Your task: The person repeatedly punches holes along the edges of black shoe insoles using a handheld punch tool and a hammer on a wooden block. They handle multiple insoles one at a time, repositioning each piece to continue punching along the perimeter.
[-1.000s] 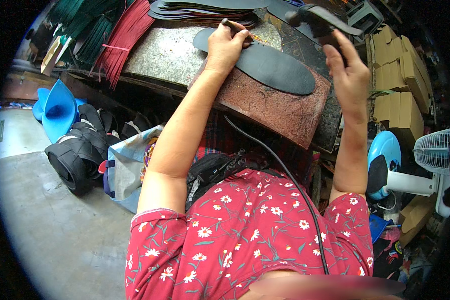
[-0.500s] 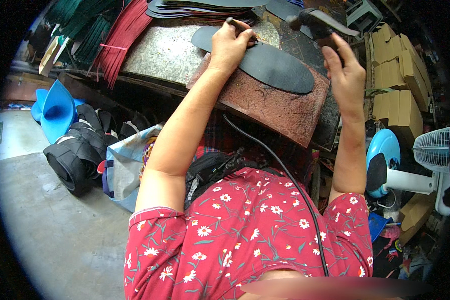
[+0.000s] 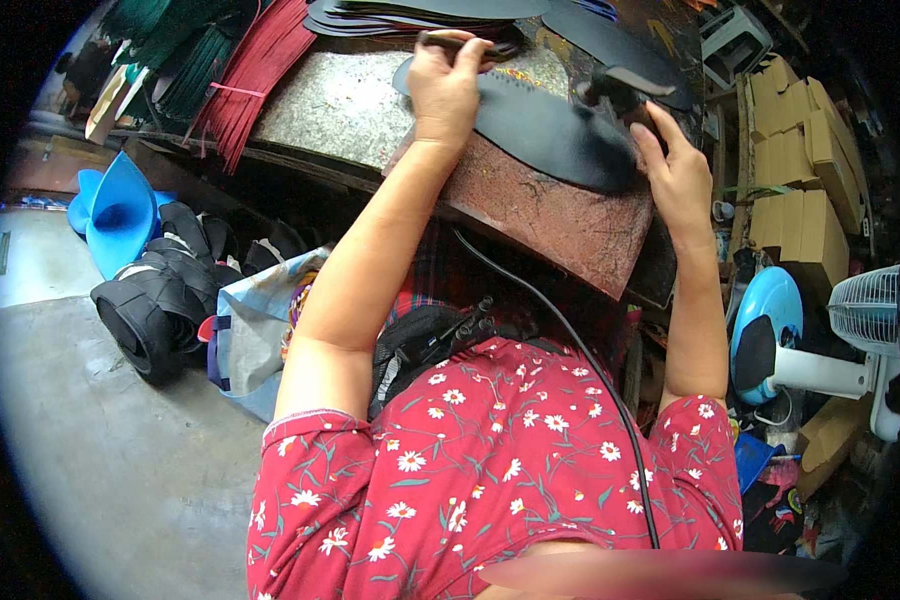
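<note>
Left hand (image 3: 445, 85) covers the near end of the black sole-shaped sheet (image 3: 545, 135); the thin dark tool (image 3: 465, 42) in its fingers is too small to identify. Right hand (image 3: 675, 175) hides the grip of the dark tool (image 3: 620, 90) (type unclear). Stacked black sheets (image 3: 420, 12) cut off by top edge. Lower edge blurred.

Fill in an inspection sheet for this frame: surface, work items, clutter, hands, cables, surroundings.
Surface: rust-brown board lying on a speckled grey slab.
Work items: black sole-shaped sheet flat on the board; dark hammer-like tool.
Clutter: stack of black cut-outs; red strips and green strips.
Hands: left hand pinches the sheet's far end; right hand grips the tool.
Cables: black cable across the lap.
Surroundings: blue cones, black rolls, white fan, cardboard boxes.
</note>
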The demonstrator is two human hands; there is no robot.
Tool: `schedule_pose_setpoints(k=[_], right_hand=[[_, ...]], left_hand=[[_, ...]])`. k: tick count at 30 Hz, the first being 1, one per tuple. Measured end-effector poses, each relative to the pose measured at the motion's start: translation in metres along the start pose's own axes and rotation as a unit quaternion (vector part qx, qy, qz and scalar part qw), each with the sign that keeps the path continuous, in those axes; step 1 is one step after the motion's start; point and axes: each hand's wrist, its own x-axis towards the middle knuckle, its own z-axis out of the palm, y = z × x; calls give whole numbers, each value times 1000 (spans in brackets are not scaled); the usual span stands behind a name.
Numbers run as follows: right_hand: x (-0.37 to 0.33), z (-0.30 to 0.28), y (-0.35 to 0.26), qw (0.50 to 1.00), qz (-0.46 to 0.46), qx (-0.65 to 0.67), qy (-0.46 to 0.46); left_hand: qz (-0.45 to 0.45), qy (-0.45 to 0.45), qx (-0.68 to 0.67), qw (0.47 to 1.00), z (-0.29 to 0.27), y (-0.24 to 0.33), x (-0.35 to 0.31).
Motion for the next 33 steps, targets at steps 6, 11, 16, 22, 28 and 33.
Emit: schedule_pose_setpoints(k=[6, 11, 16, 22, 28, 33], right_hand=[[7, 5, -13, 999, 8, 11, -29], [21, -20, -50, 984, -109, 137, 30], [24, -6, -71, 945, -237, 191, 115], [25, 18, -41, 993, -116, 0, 37], [21, -20, -52, 979, -144, 130, 65], [16, -2, -64, 963, -222, 126, 91]], left_hand=[[-48, -86, 292, 951, -28, 2, 10], [-7, -45, 382, 923, -28, -4, 7], [145, -119, 475, 860, -19, 1, 4], [12, -44, 410, 911, -17, -5, 6], [19, -106, 313, 944, -20, -5, 9], [188, -174, 529, 809, -6, 1, -1]])
